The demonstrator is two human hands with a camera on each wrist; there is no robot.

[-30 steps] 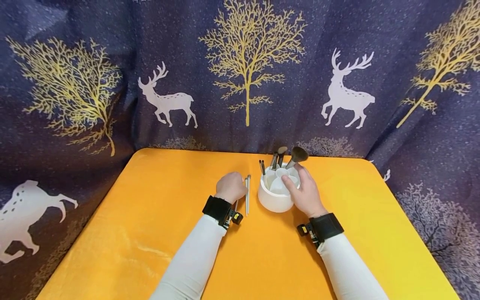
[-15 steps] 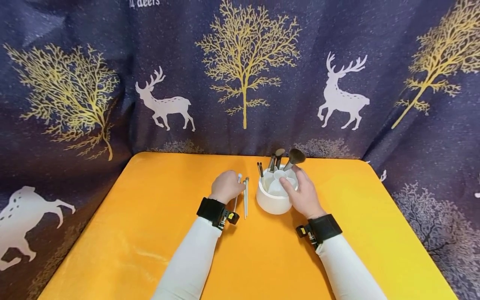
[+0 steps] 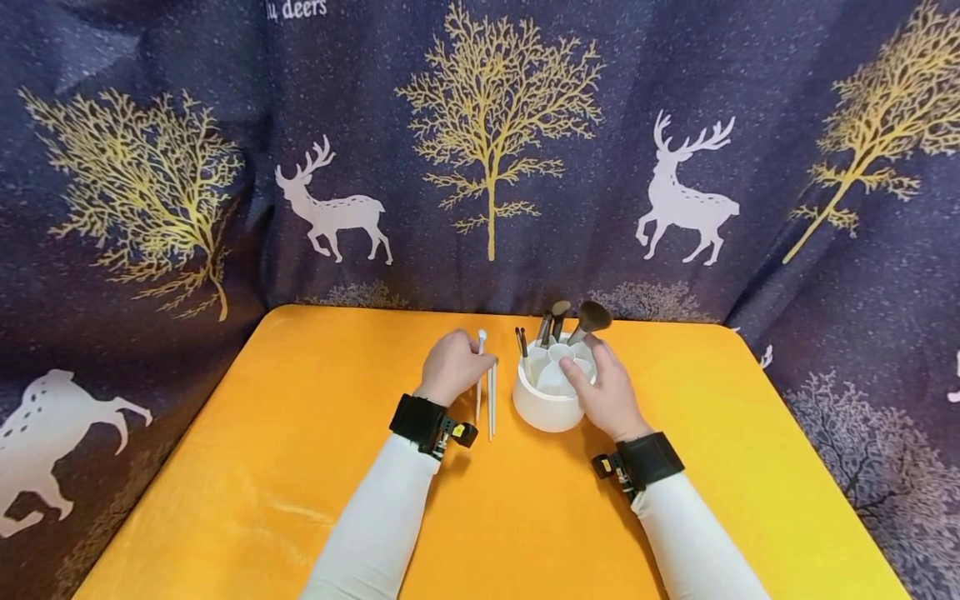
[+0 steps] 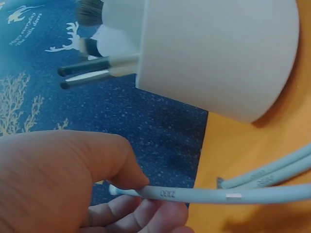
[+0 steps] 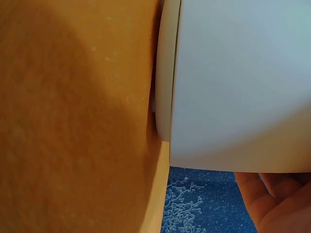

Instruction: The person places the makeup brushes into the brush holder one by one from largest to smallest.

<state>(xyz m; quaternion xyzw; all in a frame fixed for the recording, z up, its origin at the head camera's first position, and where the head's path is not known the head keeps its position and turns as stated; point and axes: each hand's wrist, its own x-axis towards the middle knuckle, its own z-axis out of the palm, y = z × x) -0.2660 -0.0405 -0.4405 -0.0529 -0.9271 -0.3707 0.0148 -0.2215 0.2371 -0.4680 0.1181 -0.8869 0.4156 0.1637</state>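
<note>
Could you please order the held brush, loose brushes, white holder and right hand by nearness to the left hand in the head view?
1. Held brush, in left hand.
2. Loose brushes, just right.
3. White holder, further right.
4. Right hand, at holder's right side.

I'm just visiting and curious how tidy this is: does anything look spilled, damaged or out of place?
Nothing looks spilled or damaged. Only two brushes seem slightly out of place, lying on the table beside the cup while other brushes lean in it. The left fingers pinch a third brush.
</note>
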